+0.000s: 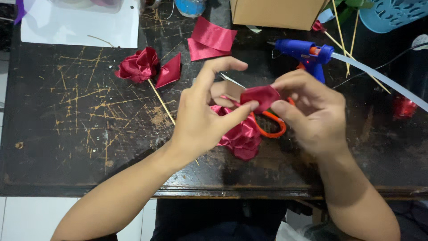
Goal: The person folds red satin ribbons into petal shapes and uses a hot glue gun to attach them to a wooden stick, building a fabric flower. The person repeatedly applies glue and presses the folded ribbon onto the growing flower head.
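While both hands pinch it flat to hold its crease, folded ribbon (pixel 261 96): left hand (pixel 203 118), right hand (pixel 312 111), fingers closed; glue gun (pixel 303 51) near on desk (pixel 80 111).

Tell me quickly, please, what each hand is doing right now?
Left hand: pinched shut on the folded red ribbon piece, index finger raised.
Right hand: pinched shut on the same folded red ribbon piece.

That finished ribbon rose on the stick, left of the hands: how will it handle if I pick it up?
The rose looks light and soft: folded satin that probably squashes if gripped. Its sheen suggests it is slippery. The thin stick seems the safer grip, though it may roll or bend on the table.
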